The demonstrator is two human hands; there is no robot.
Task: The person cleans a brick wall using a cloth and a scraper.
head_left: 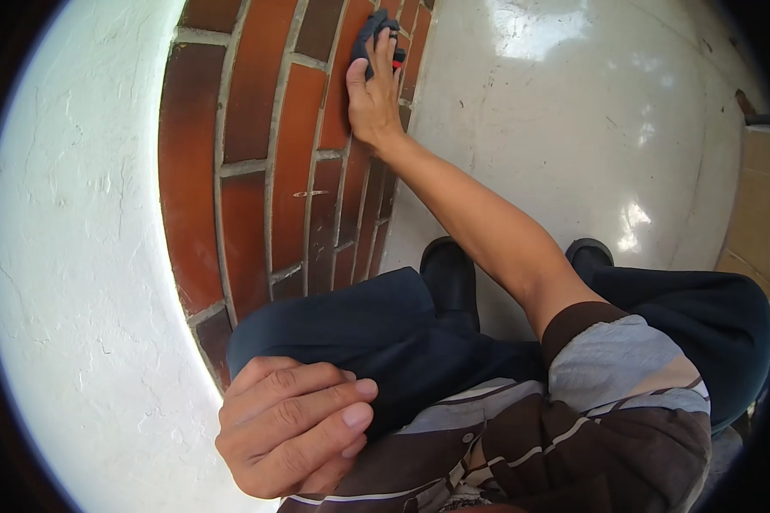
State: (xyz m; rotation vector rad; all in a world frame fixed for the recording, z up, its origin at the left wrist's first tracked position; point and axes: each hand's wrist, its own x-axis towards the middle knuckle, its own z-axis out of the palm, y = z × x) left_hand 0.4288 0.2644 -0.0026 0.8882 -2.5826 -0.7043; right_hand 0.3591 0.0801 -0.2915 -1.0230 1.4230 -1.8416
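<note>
My right hand [375, 107] reaches far forward and presses a bunched dark cloth [369, 41] against the brick wall facing [295, 120]. A small red patch shows beside the fingers at the cloth's edge. The fingers lie over the cloth, with the thumb on its near side. Close to my body, my left hand [295, 427] hangs above my left knee with its fingers curled in. Nothing sticks out from those fingers; the palm is hidden.
White plastered wall [77, 256] borders the bricks on the left. A smooth, pale, shiny floor [556, 145] lies to the right of them. My bent knees and dark shoes [449, 278] are close to the bricks. Cardboard [753, 205] stands at the far right.
</note>
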